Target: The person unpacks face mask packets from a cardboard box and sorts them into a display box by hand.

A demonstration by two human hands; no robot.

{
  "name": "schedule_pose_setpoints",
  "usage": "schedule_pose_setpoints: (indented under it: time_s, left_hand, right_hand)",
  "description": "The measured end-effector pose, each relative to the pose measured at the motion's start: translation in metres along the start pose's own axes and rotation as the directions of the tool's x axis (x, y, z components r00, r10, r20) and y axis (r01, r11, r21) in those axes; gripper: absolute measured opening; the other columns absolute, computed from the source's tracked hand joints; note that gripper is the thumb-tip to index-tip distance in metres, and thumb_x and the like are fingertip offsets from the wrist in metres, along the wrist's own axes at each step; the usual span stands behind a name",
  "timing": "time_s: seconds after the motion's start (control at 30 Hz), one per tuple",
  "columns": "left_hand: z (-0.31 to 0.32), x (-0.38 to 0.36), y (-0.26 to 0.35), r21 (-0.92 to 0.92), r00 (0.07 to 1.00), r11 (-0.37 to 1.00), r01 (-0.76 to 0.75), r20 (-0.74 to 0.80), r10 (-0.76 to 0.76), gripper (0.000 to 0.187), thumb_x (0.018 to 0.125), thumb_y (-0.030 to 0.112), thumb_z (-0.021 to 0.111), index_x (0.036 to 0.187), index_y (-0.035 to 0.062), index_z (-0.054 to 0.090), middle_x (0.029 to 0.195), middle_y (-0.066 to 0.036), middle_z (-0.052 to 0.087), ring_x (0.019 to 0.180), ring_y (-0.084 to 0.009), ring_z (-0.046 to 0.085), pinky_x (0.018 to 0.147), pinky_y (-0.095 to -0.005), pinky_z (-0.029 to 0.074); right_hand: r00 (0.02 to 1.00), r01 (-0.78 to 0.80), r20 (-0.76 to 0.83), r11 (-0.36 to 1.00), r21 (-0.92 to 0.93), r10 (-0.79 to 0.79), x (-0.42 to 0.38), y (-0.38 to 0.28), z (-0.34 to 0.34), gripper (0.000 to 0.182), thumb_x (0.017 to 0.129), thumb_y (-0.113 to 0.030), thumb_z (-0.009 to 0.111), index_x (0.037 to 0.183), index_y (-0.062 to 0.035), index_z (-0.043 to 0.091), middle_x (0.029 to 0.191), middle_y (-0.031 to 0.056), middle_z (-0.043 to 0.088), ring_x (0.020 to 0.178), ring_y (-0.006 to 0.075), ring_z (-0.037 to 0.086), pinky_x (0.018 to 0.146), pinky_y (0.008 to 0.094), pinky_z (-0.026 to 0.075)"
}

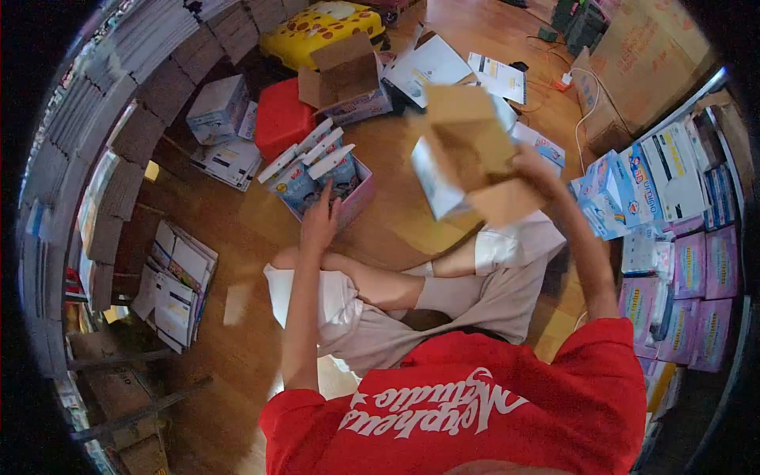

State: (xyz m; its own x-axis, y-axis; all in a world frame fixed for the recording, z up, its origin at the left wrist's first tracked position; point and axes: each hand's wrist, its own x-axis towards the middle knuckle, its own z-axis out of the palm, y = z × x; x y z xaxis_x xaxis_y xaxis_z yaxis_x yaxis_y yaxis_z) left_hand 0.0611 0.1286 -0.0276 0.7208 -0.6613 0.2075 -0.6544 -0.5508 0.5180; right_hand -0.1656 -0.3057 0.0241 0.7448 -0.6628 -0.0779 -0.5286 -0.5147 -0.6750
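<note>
My right hand grips the side of an open cardboard box, whose flaps stand apart; the box is blurred by motion and raised over the floor. Its outside shows white and light blue print, its inside is plain brown. My left hand is at the near edge of a pink box, with the index finger stretched out toward the packs inside and the other fingers loosely apart. Several blue packs with white edges stand upright in that pink box, leaning and rising above its rim.
Behind the pink box sit a red container, another open carton and a yellow spotted case. Papers lie on the wooden floor ahead. Stacked books line the left; pink-purple boxes and a large carton stand right.
</note>
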Motion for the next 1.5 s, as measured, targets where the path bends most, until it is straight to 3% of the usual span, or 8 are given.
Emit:
schedule_pose_setpoints:
  time_s: [0.1, 0.2, 0.37, 0.5, 0.63, 0.8, 1.23, 1.5]
  left_hand:
    - [-0.005, 0.0, 0.007, 0.012, 1.0, 1.0, -0.007, 0.007, 0.007, 0.049, 0.096, 0.031, 0.043, 0.138, 0.0073, 0.037, 0.098, -0.028, 0.061, 0.089, -0.0442, 0.059, 0.076, -0.0501, 0.046]
    - [0.002, 0.001, -0.002, -0.062, 1.0, 0.998, -0.026, -0.013, 0.025, 0.048, 0.096, 0.031, 0.043, 0.137, 0.0063, 0.039, 0.098, -0.028, 0.061, 0.089, -0.0446, 0.059, 0.077, -0.0503, 0.046]
    - [0.004, -0.003, -0.006, -0.071, 0.995, 0.994, -0.079, -0.071, 0.074, 0.045, 0.096, 0.029, 0.044, 0.133, 0.0043, 0.042, 0.105, -0.027, 0.06, 0.094, -0.0428, 0.058, 0.081, -0.0481, 0.046]
    - [0.011, -0.003, -0.011, -0.085, 0.994, 0.993, -0.088, -0.073, 0.082, 0.043, 0.095, 0.027, 0.045, 0.131, 0.0034, 0.044, 0.111, -0.028, 0.058, 0.101, -0.0413, 0.057, 0.086, -0.0463, 0.044]
    - [0.004, -0.002, -0.002, -0.12, 0.998, 0.991, -0.062, -0.027, 0.059, 0.042, 0.095, 0.027, 0.046, 0.13, 0.0032, 0.045, 0.113, -0.028, 0.058, 0.103, -0.0413, 0.056, 0.088, -0.046, 0.044]
    - [0.007, -0.001, -0.005, -0.133, 0.998, 0.989, -0.059, -0.003, 0.059, 0.042, 0.095, 0.026, 0.046, 0.131, 0.0043, 0.045, 0.114, -0.027, 0.057, 0.104, -0.0419, 0.056, 0.089, -0.0456, 0.044]
    - [0.003, -0.002, 0.005, -0.129, 0.997, 0.988, -0.08, -0.021, 0.078, 0.04, 0.095, 0.023, 0.048, 0.13, 0.0046, 0.047, 0.118, -0.024, 0.056, 0.107, -0.0395, 0.055, 0.092, -0.043, 0.043]
    - [-0.004, -0.01, 0.027, -0.095, 0.95, 0.947, -0.308, -0.085, 0.3, 0.038, 0.087, 0.01, 0.054, 0.125, 0.0046, 0.051, 0.12, -0.02, 0.055, 0.108, -0.0356, 0.053, 0.092, -0.0418, 0.042]
  right_hand:
    - [0.979, 0.201, 0.106, 0.887, -0.416, -0.172, 0.079, 0.001, -0.069, 0.023, 0.072, -0.013, 0.061, 0.092, -0.0029, 0.068, 0.079, 0.0115, 0.067, 0.072, 0.0244, 0.063, 0.065, 0.038, 0.05]
    - [0.988, 0.064, 0.136, 0.997, 0.036, -0.069, 0.139, -0.001, -0.092, 0.026, 0.079, -0.018, 0.059, 0.1, -0.004, 0.063, 0.085, 0.0139, 0.065, 0.077, 0.0278, 0.063, 0.068, 0.0409, 0.051]
    - [0.958, -0.284, 0.255, 0.544, 0.789, 0.131, 0.097, -0.095, -0.109, 0.034, 0.09, -0.029, 0.053, 0.116, -0.0065, 0.054, 0.095, 0.0212, 0.061, 0.084, 0.037, 0.062, 0.075, 0.05, 0.053]
    - [0.98, -0.006, 0.196, 0.99, 0.144, -0.022, 0.129, -0.029, -0.097, 0.055, 0.089, -0.036, 0.055, 0.133, -0.0081, 0.038, 0.098, 0.0185, 0.059, 0.093, 0.0349, 0.06, 0.074, 0.0498, 0.052]
    - [0.95, 0.177, 0.311, 0.789, -0.588, 0.019, 0.108, 0.025, -0.083, 0.092, 0.072, -0.043, 0.072, 0.143, -0.0112, 0.023, 0.109, 0.0214, 0.057, 0.103, 0.0349, 0.057, 0.08, 0.0482, 0.049]
    - [0.974, -0.014, 0.128, 0.609, -0.793, 0.189, 0.064, 0.094, -0.055, 0.135, 0.042, -0.048, 0.088, 0.148, -0.0132, 0.011, 0.142, 0.0264, 0.031, 0.129, 0.0376, 0.036, 0.107, 0.0529, 0.027]
    - [0.844, 0.537, 0.266, 0.736, -0.413, -0.466, -0.023, 0.029, 0.052, 0.105, 0.049, -0.049, 0.083, 0.138, -0.0124, 0.041, 0.143, 0.0209, 0.031, 0.136, 0.0364, 0.025, 0.11, 0.0615, 0.003]
    - [0.699, 0.715, 0.226, 0.663, -0.22, -0.679, -0.104, -0.041, 0.149, 0.09, 0.045, -0.029, 0.087, 0.126, -0.0116, 0.052, 0.139, 0.0125, 0.033, 0.132, 0.0435, 0.023, 0.102, 0.0663, 0.022]
